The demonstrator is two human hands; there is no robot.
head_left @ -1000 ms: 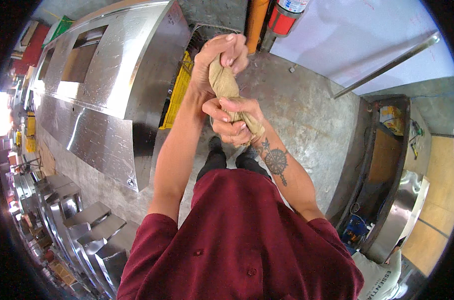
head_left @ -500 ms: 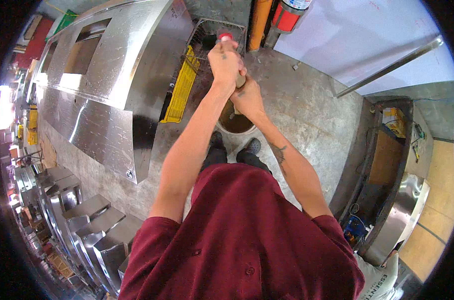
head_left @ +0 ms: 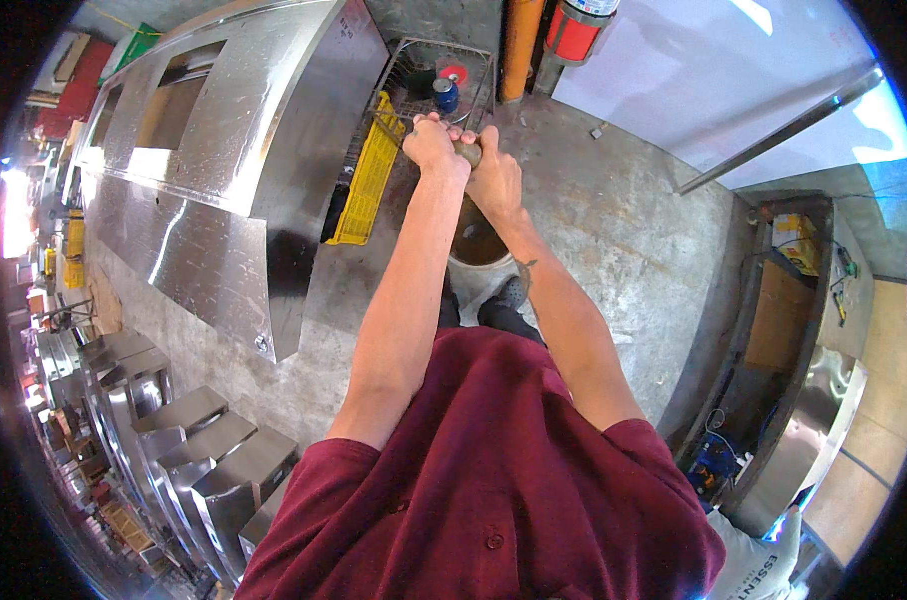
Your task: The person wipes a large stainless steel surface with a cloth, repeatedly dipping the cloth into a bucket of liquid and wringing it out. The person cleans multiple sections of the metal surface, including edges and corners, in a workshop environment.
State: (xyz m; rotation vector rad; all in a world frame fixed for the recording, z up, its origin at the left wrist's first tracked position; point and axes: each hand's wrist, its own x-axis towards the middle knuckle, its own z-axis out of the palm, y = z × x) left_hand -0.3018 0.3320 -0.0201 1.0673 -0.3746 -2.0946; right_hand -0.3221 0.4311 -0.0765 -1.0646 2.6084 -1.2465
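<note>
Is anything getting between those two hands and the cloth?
Nothing visible does: the left hand and right hand both grip the tan cloth directly. The round container sits lower down, out of the way.

Dark capital letters (head_left: 771,570) — printed across pale cloth (head_left: 736,548), lower right.

The cloth (head_left: 468,153) was a muddy tan colour and looked all bunched up. It was gripped between the left hand (head_left: 435,149) and the right hand (head_left: 497,180), with most of it hidden by them. It was up in the air, higher than the round tub (head_left: 484,266).
</note>
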